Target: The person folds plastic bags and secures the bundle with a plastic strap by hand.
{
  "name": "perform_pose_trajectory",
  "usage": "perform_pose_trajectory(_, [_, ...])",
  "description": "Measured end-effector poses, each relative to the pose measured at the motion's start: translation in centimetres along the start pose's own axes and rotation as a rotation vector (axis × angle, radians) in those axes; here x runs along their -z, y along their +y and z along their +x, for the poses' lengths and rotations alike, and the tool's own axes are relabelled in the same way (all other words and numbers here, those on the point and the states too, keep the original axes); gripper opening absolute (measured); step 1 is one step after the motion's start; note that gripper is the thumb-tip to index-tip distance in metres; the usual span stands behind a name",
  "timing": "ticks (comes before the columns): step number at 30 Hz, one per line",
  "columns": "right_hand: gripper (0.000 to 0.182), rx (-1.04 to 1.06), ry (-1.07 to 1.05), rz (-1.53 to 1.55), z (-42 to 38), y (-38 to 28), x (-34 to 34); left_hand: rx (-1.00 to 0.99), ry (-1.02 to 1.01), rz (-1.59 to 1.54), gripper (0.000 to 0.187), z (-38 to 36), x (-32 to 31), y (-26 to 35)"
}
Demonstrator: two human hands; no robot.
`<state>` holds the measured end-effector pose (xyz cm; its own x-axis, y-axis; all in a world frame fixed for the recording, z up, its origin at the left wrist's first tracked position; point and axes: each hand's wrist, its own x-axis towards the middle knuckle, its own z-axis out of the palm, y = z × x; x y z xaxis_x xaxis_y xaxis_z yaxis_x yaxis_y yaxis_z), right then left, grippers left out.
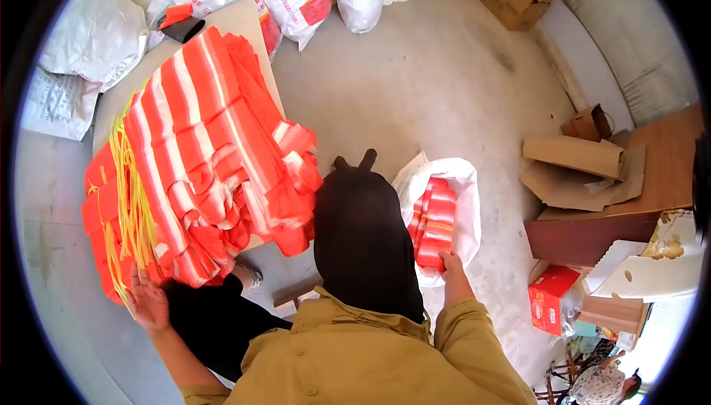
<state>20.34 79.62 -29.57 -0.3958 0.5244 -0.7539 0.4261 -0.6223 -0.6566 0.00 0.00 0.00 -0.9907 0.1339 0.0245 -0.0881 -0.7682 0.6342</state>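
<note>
I am reaching my right hand [449, 263] down onto a bundle of red and white folded bags [433, 221], my fingers closing around its near end while it is sitting inside an open white sack [463, 183] on the floor [429, 86]. The bundle is lying straight ahead of this hand, its long axis running away from me and slightly to the left (so I am gripping it by the short end). My left hand [148, 303] is resting spread open, fingers apart, against the near edge of the big pile of red and white bags [207, 153] heaped on the counter [244, 20], with yellow strings [127, 205] hanging just above it. That hand is clamping on nothing. The bundle is sitting well apart from the pile, off to my right, so my right hand is clearly the nearer one. Torn cardboard [578, 168] and a small red box [549, 298] are lying further right.
</note>
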Motion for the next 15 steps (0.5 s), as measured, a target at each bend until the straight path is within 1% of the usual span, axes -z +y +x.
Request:
perform_pose_trajectory(2, [0.049, -0.034, 0.093, 0.030, -0.7, 1.1, -0.5, 0.015, 0.028, 0.029, 0.068, -0.5, -0.4, 1.3])
perform_pose_trajectory(3, [0.049, 0.030, 0.075, -0.011, 1.1, 0.0, -0.2, 0.013, 0.029, 0.017, 0.068, 0.4, 0.2, -1.0])
perform_pose_trajectory(5, [0.047, 0.127, 0.020, -0.079, 1.3, -0.1, -1.2, 0.010, 0.033, 0.032, 0.067, 0.6, -0.3, -0.9])
perform_pose_trajectory(10, [0.046, 0.170, -0.091, -0.267, 2.1, -1.4, 0.0, 0.029, 0.044, 0.064, 0.069, 0.8, -1.0, -0.5])
perform_pose_trajectory(13, [0.047, 0.144, -0.070, -0.306, 3.5, -0.9, 0.4, 0.037, 0.045, 0.067, 0.071, 0.9, -1.1, -0.5])
perform_pose_trajectory(15, [0.047, 0.158, -0.078, -0.245, 3.5, -1.0, -0.1, 0.037, 0.043, 0.066, 0.072, 1.0, -1.2, -0.5])
